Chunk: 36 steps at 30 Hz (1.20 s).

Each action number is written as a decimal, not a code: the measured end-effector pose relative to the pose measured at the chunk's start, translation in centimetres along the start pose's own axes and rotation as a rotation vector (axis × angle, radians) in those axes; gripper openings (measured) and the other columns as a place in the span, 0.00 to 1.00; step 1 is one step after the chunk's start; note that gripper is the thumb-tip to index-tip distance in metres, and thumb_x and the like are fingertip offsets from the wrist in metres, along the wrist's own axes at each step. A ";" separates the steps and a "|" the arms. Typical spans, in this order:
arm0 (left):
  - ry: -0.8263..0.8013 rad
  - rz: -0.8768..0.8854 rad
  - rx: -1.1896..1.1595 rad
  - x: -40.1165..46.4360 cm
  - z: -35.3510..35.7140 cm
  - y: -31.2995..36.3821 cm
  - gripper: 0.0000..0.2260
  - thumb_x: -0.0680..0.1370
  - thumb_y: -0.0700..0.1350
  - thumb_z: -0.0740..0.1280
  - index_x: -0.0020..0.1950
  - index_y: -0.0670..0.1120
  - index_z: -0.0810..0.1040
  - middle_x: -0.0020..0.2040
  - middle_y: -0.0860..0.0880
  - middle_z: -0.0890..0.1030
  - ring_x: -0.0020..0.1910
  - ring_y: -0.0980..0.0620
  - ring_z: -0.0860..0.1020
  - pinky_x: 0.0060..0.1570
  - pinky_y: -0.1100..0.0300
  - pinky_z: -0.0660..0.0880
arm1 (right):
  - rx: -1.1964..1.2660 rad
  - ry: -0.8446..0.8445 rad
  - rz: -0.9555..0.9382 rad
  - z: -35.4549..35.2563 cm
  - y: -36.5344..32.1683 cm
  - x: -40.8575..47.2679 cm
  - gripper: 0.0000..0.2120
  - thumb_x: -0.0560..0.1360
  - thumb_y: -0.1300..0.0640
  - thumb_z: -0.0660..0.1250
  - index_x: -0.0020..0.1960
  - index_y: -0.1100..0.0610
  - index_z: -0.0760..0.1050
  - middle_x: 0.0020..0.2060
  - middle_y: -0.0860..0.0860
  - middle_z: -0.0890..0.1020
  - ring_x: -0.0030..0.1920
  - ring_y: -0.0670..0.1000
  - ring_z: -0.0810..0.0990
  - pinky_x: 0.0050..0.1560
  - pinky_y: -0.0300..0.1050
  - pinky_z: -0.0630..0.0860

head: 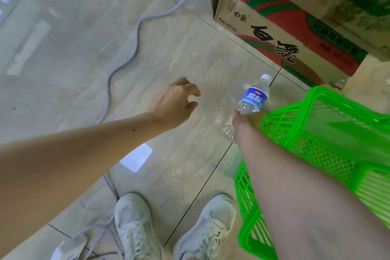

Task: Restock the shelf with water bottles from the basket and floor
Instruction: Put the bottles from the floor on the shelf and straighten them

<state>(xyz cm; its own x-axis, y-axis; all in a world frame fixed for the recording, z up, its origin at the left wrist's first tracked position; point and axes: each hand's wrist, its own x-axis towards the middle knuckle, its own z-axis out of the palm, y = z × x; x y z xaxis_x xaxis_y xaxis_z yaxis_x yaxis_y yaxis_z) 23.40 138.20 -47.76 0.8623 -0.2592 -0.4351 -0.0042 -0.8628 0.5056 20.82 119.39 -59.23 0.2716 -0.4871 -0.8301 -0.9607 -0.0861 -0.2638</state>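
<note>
1. Head view, looking down: your right hand (239, 118) is wrapped around the lower half of a clear plastic water bottle with a blue label and white cap (252, 99). Your fingers are mostly hidden behind your wrist, so the exact grip is hard to read.
2. You hold the bottle tilted, cap pointing up and away from you, above the pale glossy tiled floor (84, 48) and just beside the near corner of the bright green plastic lattice basket (316, 143).
3. The bottle's ribbed, crinkled base shows below your wrist.
4. Your left hand (175, 103) hangs free over the tiles, fingers loosely curled and parted, holding nothing, well apart from the bottle.
5. The basket sits to your right, its mesh walls partly covered by your right forearm.
6. Beyond it stands a brown corrugated cardboard carton printed with red and green bands and black characters (285, 38), with another carton stacked on top.
7. A grey rubbery cable (135, 38) snakes across the smooth tiles on the left.
8. Your white lace-up trainers (135, 228) stand at the bottom edge.
</note>
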 end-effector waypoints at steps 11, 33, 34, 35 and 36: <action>0.039 0.024 0.003 -4.6 -15.4 8.8 0.12 0.77 0.44 0.65 0.60 0.48 0.76 0.58 0.50 0.74 0.45 0.51 0.79 0.49 0.57 0.76 | -0.095 -0.155 -0.390 -8.2 -4.3 -22.2 0.31 0.69 0.55 0.73 0.68 0.49 0.63 0.54 0.52 0.78 0.54 0.57 0.78 0.51 0.43 0.73; 0.252 0.381 0.062 -24.9 -49.3 36.4 0.12 0.76 0.48 0.67 0.59 0.49 0.76 0.54 0.49 0.76 0.46 0.51 0.79 0.46 0.56 0.75 | 0.042 -0.141 -0.857 -35.6 -11.5 -61.4 0.34 0.70 0.58 0.74 0.70 0.48 0.62 0.57 0.45 0.74 0.59 0.45 0.72 0.57 0.38 0.64; 0.266 0.414 0.076 -25.8 -50.4 37.9 0.12 0.76 0.48 0.67 0.59 0.49 0.76 0.54 0.49 0.76 0.46 0.52 0.79 0.47 0.56 0.76 | 0.055 -0.110 -0.866 -36.8 -11.5 -62.9 0.33 0.70 0.58 0.74 0.70 0.49 0.62 0.55 0.44 0.74 0.56 0.45 0.72 0.55 0.36 0.63; 0.278 0.454 0.091 -26.5 -51.4 39.5 0.12 0.76 0.48 0.67 0.58 0.49 0.76 0.54 0.50 0.76 0.45 0.53 0.79 0.48 0.57 0.75 | 0.073 -0.075 -0.882 -38.0 -11.4 -64.3 0.33 0.70 0.57 0.75 0.70 0.49 0.63 0.53 0.44 0.75 0.55 0.45 0.73 0.53 0.36 0.64; 0.282 0.493 0.102 -27.3 -52.4 41.0 0.12 0.76 0.48 0.67 0.58 0.49 0.77 0.53 0.50 0.75 0.45 0.53 0.79 0.49 0.59 0.74 | 0.095 -0.037 -0.901 -39.2 -11.3 -65.5 0.33 0.70 0.57 0.75 0.69 0.49 0.64 0.53 0.44 0.76 0.54 0.45 0.74 0.53 0.36 0.64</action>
<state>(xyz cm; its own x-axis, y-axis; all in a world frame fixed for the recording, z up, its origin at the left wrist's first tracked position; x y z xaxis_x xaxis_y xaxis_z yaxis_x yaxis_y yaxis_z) 26.21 132.67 23.88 0.8480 -0.5271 0.0564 -0.4761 -0.7106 0.5181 11.61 118.24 17.37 0.9214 -0.2418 -0.3041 -0.3749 -0.3485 -0.8590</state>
